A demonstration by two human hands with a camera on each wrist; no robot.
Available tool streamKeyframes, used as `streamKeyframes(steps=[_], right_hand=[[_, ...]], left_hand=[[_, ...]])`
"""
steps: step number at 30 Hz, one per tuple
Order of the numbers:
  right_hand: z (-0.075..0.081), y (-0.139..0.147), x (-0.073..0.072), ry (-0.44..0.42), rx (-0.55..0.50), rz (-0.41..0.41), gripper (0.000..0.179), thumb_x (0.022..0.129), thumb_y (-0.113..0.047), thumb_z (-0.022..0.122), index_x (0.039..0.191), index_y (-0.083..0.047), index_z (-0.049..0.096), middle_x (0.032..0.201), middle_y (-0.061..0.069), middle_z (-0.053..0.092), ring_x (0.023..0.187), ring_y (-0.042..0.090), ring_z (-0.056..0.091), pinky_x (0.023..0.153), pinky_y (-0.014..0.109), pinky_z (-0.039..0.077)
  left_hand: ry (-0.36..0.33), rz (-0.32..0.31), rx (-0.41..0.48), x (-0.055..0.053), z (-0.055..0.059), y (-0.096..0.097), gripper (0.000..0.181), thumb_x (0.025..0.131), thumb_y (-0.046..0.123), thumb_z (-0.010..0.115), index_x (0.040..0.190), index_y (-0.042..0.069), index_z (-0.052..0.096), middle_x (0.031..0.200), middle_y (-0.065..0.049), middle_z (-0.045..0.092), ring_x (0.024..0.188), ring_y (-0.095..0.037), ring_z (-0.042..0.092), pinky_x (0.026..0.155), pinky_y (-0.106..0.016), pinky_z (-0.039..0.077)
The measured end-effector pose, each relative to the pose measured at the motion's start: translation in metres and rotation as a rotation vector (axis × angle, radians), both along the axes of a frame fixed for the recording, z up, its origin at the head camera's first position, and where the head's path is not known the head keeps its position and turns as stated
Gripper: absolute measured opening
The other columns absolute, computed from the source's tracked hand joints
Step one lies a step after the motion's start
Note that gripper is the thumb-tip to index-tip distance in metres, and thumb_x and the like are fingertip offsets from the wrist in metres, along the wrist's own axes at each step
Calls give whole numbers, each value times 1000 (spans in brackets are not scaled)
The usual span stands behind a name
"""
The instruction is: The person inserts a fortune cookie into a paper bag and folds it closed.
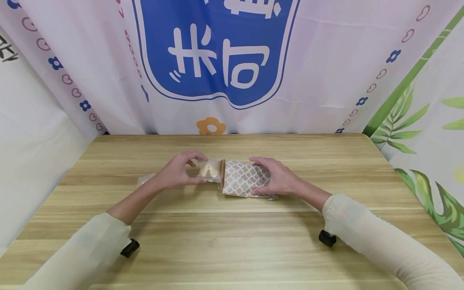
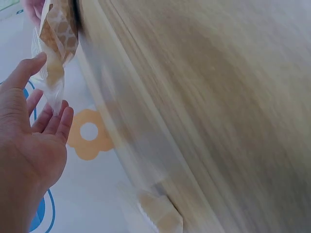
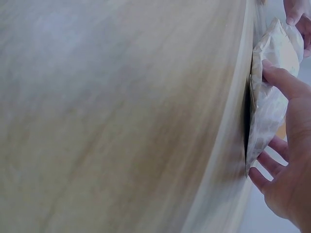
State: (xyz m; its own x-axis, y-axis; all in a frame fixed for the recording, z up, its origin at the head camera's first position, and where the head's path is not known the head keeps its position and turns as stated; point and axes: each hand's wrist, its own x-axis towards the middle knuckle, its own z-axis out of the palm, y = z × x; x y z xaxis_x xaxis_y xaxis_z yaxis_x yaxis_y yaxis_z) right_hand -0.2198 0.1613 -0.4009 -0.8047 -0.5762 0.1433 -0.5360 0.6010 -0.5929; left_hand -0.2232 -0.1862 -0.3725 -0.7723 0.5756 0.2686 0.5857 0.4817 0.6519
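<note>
Near the back of the wooden table [image 1: 224, 241] lies a tan and white patterned bag [image 1: 239, 179], its brown-edged mouth facing left. A small clear packet [image 1: 209, 170] with a pale yellow piece of food inside sits at that mouth, partly within it as far as the left wrist view shows. My left hand [image 1: 177, 171] holds the packet between thumb and fingers. With thumb on the near side and fingers on the far side, my right hand [image 1: 277, 177] grips the bag's right part. The right wrist view shows the bag [image 3: 274, 97] bulging under the thumb.
Another clear packet [image 2: 160, 213] with pale contents lies on the table to the left, partly hidden by my left forearm in the head view. A printed curtain [image 1: 319, 80] hangs right behind the table's back edge.
</note>
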Motion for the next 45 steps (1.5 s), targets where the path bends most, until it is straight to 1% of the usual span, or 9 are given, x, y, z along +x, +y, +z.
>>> streamKeyframes(steps=[4,8,13,19,29,32,36,39,45], right_hand=[[0,0,0,-2,4,0,100,72,-41,95,153,-7,47,141,15,62,133,34,55,116,57,38],[0,0,-1,-8,6,1,100,73,-42,95,154,-8,47,142,14,61,134,34,54,116,57,37],[0,-1,0,-7,8,2,100,73,-42,94,154,-8,47,142,14,61,134,34,54,116,57,37],[0,0,0,-1,10,0,100,73,-43,94,154,-8,47,142,14,61,134,34,54,116,58,37],[-2,0,-1,7,19,-2,100,73,-42,94,154,-8,47,142,15,61,135,34,53,117,58,36],[-1,0,0,4,18,-1,100,73,-42,94,154,-7,47,142,15,61,134,34,53,116,58,37],[0,0,1,1,18,0,100,73,-41,94,154,-7,47,141,15,61,134,35,53,116,58,37],[0,0,1,-2,18,0,100,73,-42,94,154,-7,46,142,15,61,135,35,53,116,58,37],[1,-1,1,-3,16,3,100,73,-43,94,154,-8,46,142,14,61,135,34,53,116,58,36]], left_hand=[[20,27,-4,0,-1,6,55,74,4,92,121,-6,66,124,-20,67,114,-36,62,92,-51,57],[45,53,-32,0,-2,9,56,74,6,93,122,-5,66,125,-19,66,115,-36,61,92,-51,56],[43,70,-91,3,-1,9,56,75,7,92,123,-4,66,132,-20,62,122,-39,58,100,-55,53],[41,43,-127,5,-2,7,54,76,5,89,125,-4,68,134,-21,60,127,-42,55,107,-58,47],[77,-9,-126,5,-4,9,52,76,4,89,124,-3,70,129,-19,63,123,-40,58,104,-56,50],[71,-11,-131,4,-5,10,52,77,6,89,125,-3,70,129,-18,63,123,-39,59,104,-56,50],[50,3,-121,4,-4,12,53,77,8,89,125,-3,70,129,-19,64,123,-41,58,105,-58,49],[38,15,-107,4,-3,13,53,76,9,90,124,-3,71,129,-20,63,119,-40,60,101,-56,52],[5,28,-58,3,-2,14,53,74,7,92,122,-4,71,129,-22,60,92,-30,67,85,-49,59]])
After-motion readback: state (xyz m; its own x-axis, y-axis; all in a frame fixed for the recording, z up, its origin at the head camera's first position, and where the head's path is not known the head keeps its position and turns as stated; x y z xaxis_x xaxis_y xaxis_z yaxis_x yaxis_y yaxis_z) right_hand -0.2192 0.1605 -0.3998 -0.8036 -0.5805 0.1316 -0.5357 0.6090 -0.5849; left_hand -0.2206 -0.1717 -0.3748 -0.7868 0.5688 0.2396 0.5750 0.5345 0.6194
